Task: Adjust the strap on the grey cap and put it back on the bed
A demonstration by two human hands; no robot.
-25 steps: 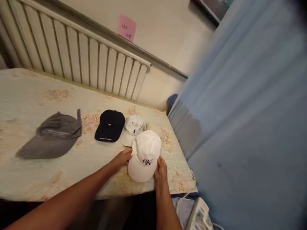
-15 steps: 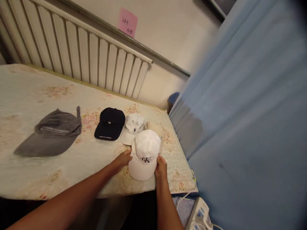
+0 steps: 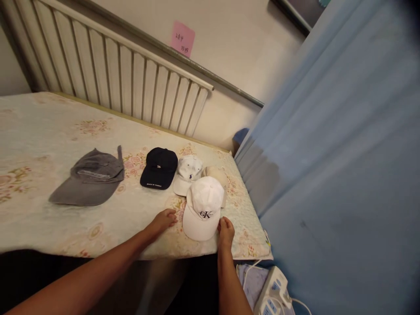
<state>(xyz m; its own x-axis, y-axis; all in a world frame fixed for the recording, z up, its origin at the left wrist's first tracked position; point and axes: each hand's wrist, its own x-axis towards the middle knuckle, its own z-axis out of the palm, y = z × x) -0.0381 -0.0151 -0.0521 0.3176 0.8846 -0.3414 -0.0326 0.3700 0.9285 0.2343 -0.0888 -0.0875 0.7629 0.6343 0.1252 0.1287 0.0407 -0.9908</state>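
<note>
A white cap with a dark logo (image 3: 203, 209) lies on the floral table cover (image 3: 39, 144) near its front right corner. My left hand (image 3: 163, 220) rests on the cover just left of the cap's brim, fingers loosely apart, a small gap between them and the cap. My right hand (image 3: 225, 230) is at the brim's right edge, fingers curled close to it, holding nothing. Behind the white cap lie a beige cap (image 3: 215, 175), a light cap with a small emblem (image 3: 187, 173), a black cap (image 3: 159, 167) and, further left, a grey cap (image 3: 91, 183).
A white radiator (image 3: 114, 70) runs along the wall behind the table, with a pink note (image 3: 183, 38) above it. A blue curtain (image 3: 344, 153) hangs close on the right. A white power strip (image 3: 274, 293) and a cloth lie on the floor below the table corner.
Both hands have let go of the white cap and drawn slightly back from its brim. The cap now lies flat on the cover. The camera view has shifted a little.
</note>
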